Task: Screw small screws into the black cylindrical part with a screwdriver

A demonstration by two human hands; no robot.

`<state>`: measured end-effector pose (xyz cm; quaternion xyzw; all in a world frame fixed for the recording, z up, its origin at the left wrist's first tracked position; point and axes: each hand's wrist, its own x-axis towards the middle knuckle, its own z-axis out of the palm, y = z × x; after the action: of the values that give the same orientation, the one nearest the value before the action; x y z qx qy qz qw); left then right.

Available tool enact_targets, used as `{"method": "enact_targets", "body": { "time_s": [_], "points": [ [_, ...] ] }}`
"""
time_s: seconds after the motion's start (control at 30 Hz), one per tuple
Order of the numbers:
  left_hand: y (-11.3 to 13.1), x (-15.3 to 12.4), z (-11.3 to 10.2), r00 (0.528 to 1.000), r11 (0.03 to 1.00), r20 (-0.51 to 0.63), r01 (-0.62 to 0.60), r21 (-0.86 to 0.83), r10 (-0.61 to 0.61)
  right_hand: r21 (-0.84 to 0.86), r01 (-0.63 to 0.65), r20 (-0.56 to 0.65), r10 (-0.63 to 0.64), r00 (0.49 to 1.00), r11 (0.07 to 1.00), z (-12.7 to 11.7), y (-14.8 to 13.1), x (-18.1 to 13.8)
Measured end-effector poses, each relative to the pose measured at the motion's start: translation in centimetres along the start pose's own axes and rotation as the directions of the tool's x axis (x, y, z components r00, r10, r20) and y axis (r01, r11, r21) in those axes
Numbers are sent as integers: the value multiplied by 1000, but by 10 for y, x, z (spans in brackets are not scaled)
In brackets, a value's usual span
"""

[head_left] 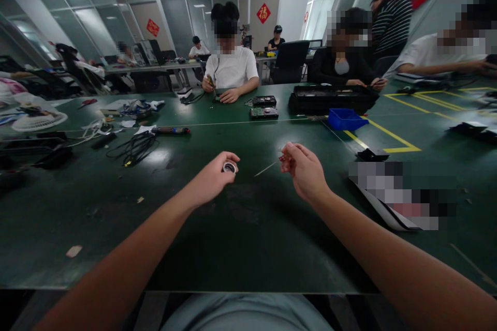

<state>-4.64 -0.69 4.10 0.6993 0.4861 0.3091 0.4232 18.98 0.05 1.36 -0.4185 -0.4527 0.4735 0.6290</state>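
My left hand (215, 175) is closed around a small round spool (229, 167) with a pale rim, held just above the dark green table (240, 227). My right hand (303, 168) is pinched shut on a small object at its fingertips, from which a thin pale wire (266, 168) runs down and left toward the table between the two hands. What the fingers pinch is too small to name.
A blue bin (345, 118) and a black tray (332, 98) lie at the back right beside yellow floor-tape lines. Circuit boards (264, 106), black cables (134, 147) and a tool (171, 130) lie beyond my hands. A flat device (388, 207) rests at right. Several people sit opposite.
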Motion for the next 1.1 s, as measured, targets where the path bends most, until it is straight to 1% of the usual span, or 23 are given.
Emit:
{"method": "enact_targets", "body": {
  "time_s": [0.07,0.1,0.17,0.23,0.33,0.4,0.53,0.7,0.9,1.1],
  "points": [
    [3,2,20,999,993,29,-25,120,22,6,4,2,-4,1000,1000,0,-1,-1],
    [2,3,28,998,987,32,-49,154,44,9,9,1,-9,1000,1000,0,-1,-1],
    [-3,5,38,996,976,33,-92,197,87,6,23,2,-23,1000,1000,1,-1,-1],
    [-10,8,41,990,961,44,-141,238,134,-13,38,1,-38,999,999,1,0,-1],
    [-21,11,39,971,934,55,-237,267,231,-58,54,-13,-55,998,997,2,2,-2],
    [-27,13,37,965,928,40,-259,267,258,-96,77,-10,-78,997,992,2,4,-3],
    [-35,16,36,976,947,-11,-208,246,218,-193,137,35,-133,991,972,2,7,-5],
    [-41,18,36,971,949,-34,-223,224,236,-264,163,94,-143,985,951,2,9,-7],
    [-46,18,32,971,951,-41,-221,217,235,-275,184,139,-150,979,944,3,8,-9],
    [-43,16,32,978,963,-35,-194,189,204,-266,188,149,-152,977,945,4,9,-10]
  ]
}}
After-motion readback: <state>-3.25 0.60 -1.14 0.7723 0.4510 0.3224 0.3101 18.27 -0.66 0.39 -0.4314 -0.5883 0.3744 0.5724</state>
